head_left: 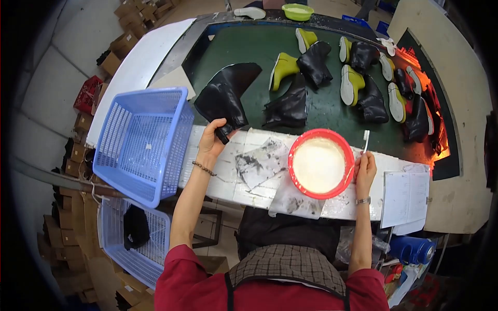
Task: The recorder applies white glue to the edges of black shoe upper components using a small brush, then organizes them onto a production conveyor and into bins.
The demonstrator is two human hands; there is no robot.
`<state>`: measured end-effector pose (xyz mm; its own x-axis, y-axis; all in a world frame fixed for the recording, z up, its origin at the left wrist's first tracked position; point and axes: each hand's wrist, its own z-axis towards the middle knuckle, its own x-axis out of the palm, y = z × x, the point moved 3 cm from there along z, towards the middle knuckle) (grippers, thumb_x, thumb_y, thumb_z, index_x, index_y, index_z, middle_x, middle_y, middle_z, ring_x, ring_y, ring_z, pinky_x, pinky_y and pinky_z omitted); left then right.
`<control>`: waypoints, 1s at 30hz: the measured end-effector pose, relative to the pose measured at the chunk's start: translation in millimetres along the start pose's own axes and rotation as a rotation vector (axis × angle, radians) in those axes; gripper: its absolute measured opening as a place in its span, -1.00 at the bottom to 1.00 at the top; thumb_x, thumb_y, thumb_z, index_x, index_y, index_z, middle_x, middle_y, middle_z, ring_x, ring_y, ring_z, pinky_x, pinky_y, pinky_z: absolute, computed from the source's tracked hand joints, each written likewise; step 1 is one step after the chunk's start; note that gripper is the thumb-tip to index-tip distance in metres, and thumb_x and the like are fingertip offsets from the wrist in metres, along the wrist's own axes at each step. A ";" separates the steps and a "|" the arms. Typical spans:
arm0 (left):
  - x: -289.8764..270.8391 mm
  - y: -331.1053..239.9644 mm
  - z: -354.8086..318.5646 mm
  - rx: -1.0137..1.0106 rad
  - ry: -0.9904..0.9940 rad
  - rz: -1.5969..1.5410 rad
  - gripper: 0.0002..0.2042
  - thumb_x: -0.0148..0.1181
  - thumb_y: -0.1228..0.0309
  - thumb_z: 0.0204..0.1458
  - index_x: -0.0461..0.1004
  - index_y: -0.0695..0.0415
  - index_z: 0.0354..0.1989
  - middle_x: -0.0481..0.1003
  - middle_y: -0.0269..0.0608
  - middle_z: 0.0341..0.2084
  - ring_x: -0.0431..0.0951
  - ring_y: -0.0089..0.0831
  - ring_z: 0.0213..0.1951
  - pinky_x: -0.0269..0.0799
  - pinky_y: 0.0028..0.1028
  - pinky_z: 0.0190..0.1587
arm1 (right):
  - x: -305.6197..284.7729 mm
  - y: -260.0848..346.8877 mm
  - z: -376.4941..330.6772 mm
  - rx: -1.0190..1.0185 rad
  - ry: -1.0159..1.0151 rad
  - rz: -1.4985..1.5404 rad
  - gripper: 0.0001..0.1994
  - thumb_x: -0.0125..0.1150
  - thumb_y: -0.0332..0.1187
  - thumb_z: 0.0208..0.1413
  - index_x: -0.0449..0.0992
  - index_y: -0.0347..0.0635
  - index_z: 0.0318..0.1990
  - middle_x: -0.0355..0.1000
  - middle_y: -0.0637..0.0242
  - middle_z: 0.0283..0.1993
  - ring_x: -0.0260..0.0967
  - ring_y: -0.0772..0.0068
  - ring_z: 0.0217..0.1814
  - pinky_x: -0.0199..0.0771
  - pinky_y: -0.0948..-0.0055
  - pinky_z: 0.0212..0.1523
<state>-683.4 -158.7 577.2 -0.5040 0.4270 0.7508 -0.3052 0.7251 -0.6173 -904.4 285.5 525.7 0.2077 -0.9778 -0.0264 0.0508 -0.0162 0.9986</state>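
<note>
My left hand point(212, 139) is closed on a black boot point(220, 96) at its heel end, with the shaft tilting up and to the right over the green conveyor belt point(233, 44). In my right hand point(365, 168) is a white toothbrush point(366, 140), bristles pointing up. Just left of that hand stands a red bowl point(348, 179) holding a creamy white liquid. Another black boot point(290, 103) lies on the belt to the right of the held one. Beyond it sits a yellow-green sole piece point(284, 68) with a white bottom edge.
Farther right on the belt are several black boots point(372, 98) and yellow-green sole pieces point(353, 83), near a glowing orange opening point(441, 135). A blue plastic basket point(179, 140) stands at left, with another basket point(163, 228) below. Papers point(404, 197) hang at the right edge.
</note>
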 end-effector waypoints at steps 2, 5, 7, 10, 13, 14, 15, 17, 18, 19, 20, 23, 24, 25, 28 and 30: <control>-4.2 2.1 33.6 0.032 -0.024 -0.010 -0.81 0.19 0.56 0.09 0.53 0.32 -0.12 0.62 -0.03 -0.15 0.65 -0.19 -0.08 0.62 -0.09 0.09 | 6.5 -2.1 2.7 -0.124 -0.038 -0.053 -0.80 0.01 -0.30 0.43 0.48 -0.24 -0.07 0.31 0.54 -0.49 0.09 0.80 -0.58 0.06 0.71 -0.60; -20.5 5.9 84.2 0.010 -0.059 -0.069 -0.85 0.21 0.57 0.10 0.53 0.33 -0.17 0.62 -0.02 -0.17 0.63 -0.12 -0.04 0.56 -0.01 0.17 | 5.3 -1.3 2.2 -0.051 -0.042 -0.010 -0.83 0.03 -0.34 0.41 0.49 -0.23 -0.08 0.31 0.55 -0.48 0.12 0.79 -0.52 0.10 0.71 -0.54; -16.2 19.5 122.9 -0.028 -0.021 -0.108 -0.84 0.21 0.58 0.10 0.53 0.34 -0.15 0.61 0.00 -0.14 0.62 -0.08 -0.03 0.54 0.03 0.18 | 0.7 0.8 0.1 -0.044 -0.059 -0.036 -0.84 0.04 -0.35 0.40 0.48 -0.23 -0.07 0.31 0.55 -0.47 0.13 0.78 -0.49 0.13 0.71 -0.51; 0.7 37.4 181.7 -0.048 0.001 -0.112 -0.81 0.24 0.50 0.13 0.53 0.29 -0.12 0.59 -0.01 -0.12 0.59 -0.09 -0.02 0.50 0.07 0.21 | -5.4 2.6 -3.2 -0.074 -0.095 -0.078 -0.81 0.01 -0.33 0.42 0.49 -0.25 -0.06 0.32 0.54 -0.47 0.13 0.79 -0.50 0.13 0.71 -0.51; -12.4 21.0 226.4 0.189 -0.156 0.092 -0.49 0.21 0.18 0.24 0.31 0.21 0.25 0.48 -0.03 0.11 0.38 -0.04 0.21 0.36 0.19 0.21 | 7.8 6.4 -2.8 -0.083 -0.040 -0.062 -0.82 0.01 -0.34 0.42 0.49 -0.25 -0.07 0.32 0.54 -0.47 0.14 0.79 -0.50 0.14 0.70 -0.51; -5.6 32.9 232.1 0.304 -0.441 0.432 -0.33 0.25 0.08 0.18 0.21 0.24 0.33 0.48 0.05 0.13 0.43 -0.02 0.20 0.36 0.06 0.22 | 3.1 1.8 -3.8 -0.081 -0.032 -0.080 -0.82 0.01 -0.34 0.42 0.49 -0.25 -0.07 0.32 0.54 -0.47 0.14 0.79 -0.50 0.14 0.70 -0.51; -11.7 17.5 230.9 0.497 -0.547 0.772 -0.30 0.28 0.10 0.14 0.20 0.24 0.34 0.48 0.10 0.13 0.47 -0.02 0.17 0.39 -0.03 0.20 | 8.4 -1.1 -3.1 -0.064 -0.024 -0.055 -0.82 0.01 -0.35 0.42 0.49 -0.25 -0.07 0.32 0.55 -0.47 0.13 0.79 -0.50 0.14 0.70 -0.51; -21.0 -7.7 209.8 0.672 -0.541 1.179 -0.28 0.31 0.19 0.06 0.21 0.24 0.35 0.51 0.16 0.08 0.55 -0.02 0.10 0.46 -0.17 0.14 | 25.2 -3.2 -2.4 -0.021 0.015 -0.010 -0.82 0.03 -0.36 0.40 0.48 -0.28 -0.04 0.30 0.56 -0.47 0.13 0.78 -0.49 0.12 0.68 -0.51; -6.6 1.3 196.2 0.642 -0.396 1.225 -0.30 0.31 0.26 0.02 0.23 0.24 0.35 0.53 0.17 0.04 0.59 -0.03 0.06 0.49 -0.23 0.11 | 21.3 -9.1 -2.2 -0.003 0.054 -0.038 -0.82 0.03 -0.36 0.40 0.48 -0.28 -0.04 0.30 0.56 -0.47 0.13 0.78 -0.49 0.12 0.68 -0.51; 28.4 19.2 167.7 0.837 -0.225 1.158 -0.42 0.29 0.39 0.00 0.37 0.26 0.25 0.57 0.12 -0.02 0.62 -0.08 0.00 0.54 -0.23 0.03 | 6.8 -15.0 0.0 -0.038 -0.013 -0.117 -0.80 0.03 -0.35 0.40 0.48 -0.29 -0.02 0.30 0.56 -0.46 0.13 0.78 -0.48 0.11 0.67 -0.51; 67.6 25.5 126.1 0.854 -0.070 1.074 -0.59 0.22 0.52 0.04 0.49 0.24 0.12 0.58 0.04 -0.02 0.63 -0.19 0.00 0.56 -0.30 0.01 | -3.9 -18.7 1.3 -0.078 -0.062 -0.187 -0.78 0.02 -0.34 0.41 0.48 -0.31 -0.01 0.29 0.57 -0.45 0.12 0.79 -0.48 0.10 0.67 -0.51; 119.4 -26.9 -39.1 1.258 0.059 1.256 -0.71 0.20 0.69 -0.05 0.68 0.04 -0.21 0.62 -0.19 -0.19 0.60 -0.23 -0.18 0.52 -0.33 -0.13 | -0.7 -1.6 -3.8 -0.181 -0.102 -0.240 -0.72 0.02 -0.31 0.40 0.48 -0.37 0.03 0.36 0.45 -0.34 0.22 0.67 -0.35 0.26 0.60 -0.36; 112.5 -46.1 -84.0 1.503 0.051 1.341 -0.68 0.18 0.72 -0.05 0.70 0.00 -0.24 0.62 -0.21 -0.21 0.59 -0.25 -0.14 0.51 -0.34 -0.12 | -5.0 -1.3 -1.8 -0.214 -0.109 -0.249 -0.71 0.02 -0.30 0.40 0.48 -0.38 0.04 0.40 0.39 -0.28 0.28 0.62 -0.29 0.34 0.57 -0.27; 100.4 -70.5 -133.4 1.582 -0.146 1.471 -0.69 0.17 0.72 -0.05 0.69 0.01 -0.26 0.61 -0.22 -0.23 0.58 -0.25 -0.14 0.51 -0.35 -0.11 | -2.4 -4.2 2.8 -0.207 -0.059 -0.230 -0.70 0.02 -0.29 0.41 0.48 -0.39 0.04 0.43 0.33 -0.21 0.32 0.56 -0.22 0.38 0.52 -0.19; 24.7 -123.1 -248.8 1.642 -0.901 1.464 -0.77 0.13 0.70 0.01 0.64 0.13 -0.25 0.58 -0.23 -0.29 0.57 -0.34 -0.18 0.48 -0.40 -0.12 | 2.2 -10.3 7.6 -0.178 0.021 -0.237 -0.66 -0.01 -0.26 0.42 0.48 -0.41 0.06 0.48 0.24 -0.08 0.39 0.44 -0.10 0.43 0.43 -0.04; -58.7 -147.5 -291.7 1.373 -1.281 1.383 -0.68 0.05 0.68 0.00 0.60 0.15 -0.10 0.57 -0.16 -0.16 0.57 -0.24 -0.11 0.48 -0.37 -0.07 | -12.2 -10.8 6.8 -0.166 -0.029 -0.219 -0.65 -0.01 -0.25 0.42 0.48 -0.41 0.07 0.48 0.23 -0.07 0.39 0.42 -0.09 0.44 0.42 -0.02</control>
<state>-373.2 -133.1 692.8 -0.7097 -0.6630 -0.2383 0.6473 -0.4801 -0.5920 -914.2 296.1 515.5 0.1466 -0.9604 -0.2370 0.2512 -0.1956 0.9480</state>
